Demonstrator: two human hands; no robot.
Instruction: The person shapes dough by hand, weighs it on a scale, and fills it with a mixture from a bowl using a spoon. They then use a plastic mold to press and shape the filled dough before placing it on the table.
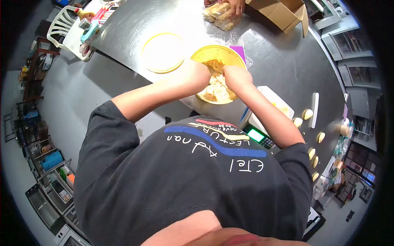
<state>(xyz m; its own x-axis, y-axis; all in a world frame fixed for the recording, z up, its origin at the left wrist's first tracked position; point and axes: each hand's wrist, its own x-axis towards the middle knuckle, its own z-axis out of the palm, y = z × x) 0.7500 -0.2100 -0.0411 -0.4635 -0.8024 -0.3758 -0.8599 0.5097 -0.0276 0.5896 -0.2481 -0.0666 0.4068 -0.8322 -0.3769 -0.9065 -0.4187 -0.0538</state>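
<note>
A yellow bowl (207,51) stands on the metal table in front of me. Inside it lie an orange-brown crumbly mixture (215,64) and a pale, whitish mass (217,89). My left hand (199,76) is closed over the left side of the bowl, knuckles toward me. Over the right side, my right hand (238,78) is also curled closed, its fingers down near the mixture. The backs of both hands hide the fingertips, and I cannot tell what is in them.
A round yellow-rimmed lid (164,53) lies left of the bowl. Across the table, another person's hands (236,5) touch a plastic bag of brown food (223,17) beside a cardboard box (281,15). A scale (256,135) and several pale oval pieces (307,114) are on the right.
</note>
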